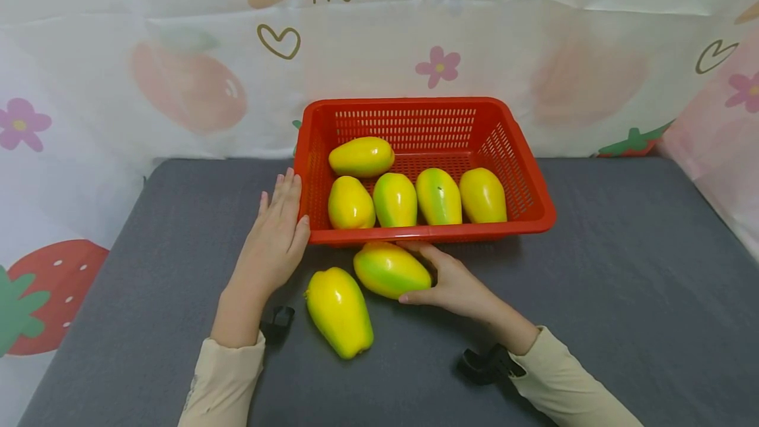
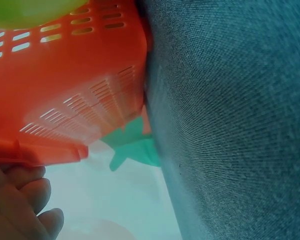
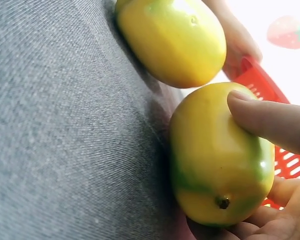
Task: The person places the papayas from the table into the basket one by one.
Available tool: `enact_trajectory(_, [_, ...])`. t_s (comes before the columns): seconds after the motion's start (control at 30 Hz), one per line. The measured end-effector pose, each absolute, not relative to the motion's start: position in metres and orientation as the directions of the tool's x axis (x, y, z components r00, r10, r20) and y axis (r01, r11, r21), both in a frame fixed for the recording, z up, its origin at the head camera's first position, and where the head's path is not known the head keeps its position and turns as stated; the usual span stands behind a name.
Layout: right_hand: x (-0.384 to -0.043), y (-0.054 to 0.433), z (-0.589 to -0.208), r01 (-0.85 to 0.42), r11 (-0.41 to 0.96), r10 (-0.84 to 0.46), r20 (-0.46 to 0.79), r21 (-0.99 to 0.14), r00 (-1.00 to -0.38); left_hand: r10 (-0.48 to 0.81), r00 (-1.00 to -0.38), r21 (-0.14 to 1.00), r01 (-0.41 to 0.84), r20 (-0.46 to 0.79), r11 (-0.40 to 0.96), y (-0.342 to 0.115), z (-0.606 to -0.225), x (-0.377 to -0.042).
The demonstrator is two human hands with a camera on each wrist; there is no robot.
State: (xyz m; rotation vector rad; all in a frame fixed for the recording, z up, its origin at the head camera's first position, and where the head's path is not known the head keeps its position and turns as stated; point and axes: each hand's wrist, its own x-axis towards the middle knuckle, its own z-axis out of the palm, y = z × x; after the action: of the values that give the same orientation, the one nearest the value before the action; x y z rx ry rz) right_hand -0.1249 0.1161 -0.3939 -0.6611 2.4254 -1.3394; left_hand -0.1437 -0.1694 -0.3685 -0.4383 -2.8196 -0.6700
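A red plastic basket (image 1: pixel 415 234) stands on the grey table, with several glossy yellow-green papayas (image 1: pixel 439 196) inside, most of them along its near wall. My left hand (image 1: pixel 268 242) rests against the basket's left side, fingers stretched along the rim. Just in front of the basket, my right hand (image 1: pixel 459 285) grips a papaya (image 1: pixel 390 270) between thumb and fingers. The right wrist view shows the thumb (image 3: pixel 265 117) on one side of that papaya (image 3: pixel 217 160) and fingers curled beneath. Another papaya (image 1: pixel 340 313) lies on the cloth between both arms.
Grey cloth (image 1: pixel 622 295) covers the table. A white printed sheet (image 1: pixel 379 51) hangs behind the basket and down the sides. Black wrist straps (image 1: pixel 489 364) sit at the sleeve cuffs.
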Motion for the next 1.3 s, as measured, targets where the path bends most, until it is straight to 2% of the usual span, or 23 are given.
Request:
enact_trajectory(0.53, [-0.121,0.118,-0.378,-0.197,0.429,-0.537,-0.073,-0.882,-0.841,0.244,-0.928,0.407,0.345,0.280,0.846,-0.170,-0.369,-0.144])
enact_trajectory(0.8, [-0.116,0.123,-0.363,-0.221,0.414,-0.577,-0.067,-0.883,-0.814,0.241,-0.931,0.412,0.341,0.275,0.845,-0.170,-0.370,-0.144])
enact_trajectory(1.3, [-0.112,0.149,-0.327,-0.331,0.269,-0.674,0.069,-0.904,-0.735,0.237,-0.937,0.425,0.330,0.258,0.843,-0.170,-0.369,-0.144])
